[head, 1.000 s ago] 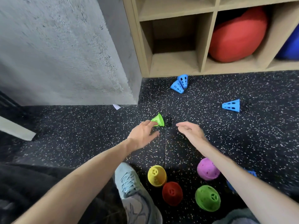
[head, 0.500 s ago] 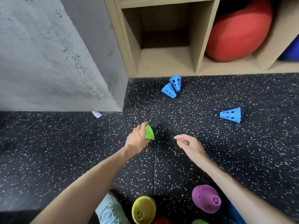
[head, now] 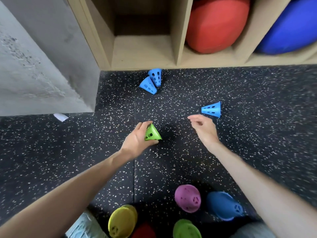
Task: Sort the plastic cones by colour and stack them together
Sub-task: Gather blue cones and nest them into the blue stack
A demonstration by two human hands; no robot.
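My left hand [head: 137,139] grips a small green cone [head: 151,133] just above the speckled floor, fingers and thumb curled round it. My right hand [head: 203,128] hovers empty with loosely curled fingers, a short way left of a blue cone [head: 211,109] lying on its side. Two more blue cones [head: 151,81] lie together near the shelf. Close to me stand stacks by colour: yellow [head: 121,220], red [head: 143,231], green [head: 186,229], purple [head: 187,198] and blue [head: 224,206].
A wooden cubby shelf [head: 176,47] runs along the back, holding a red cushion [head: 217,23] and a blue one [head: 289,26]. A grey concrete wall [head: 42,66] juts out at the left. A scrap of white paper [head: 60,116] lies by its base.
My left hand has closed round the green cone and lifted it off the floor. My right hand has moved right, toward the lone blue cone. The view has tilted down, showing the stacks again.
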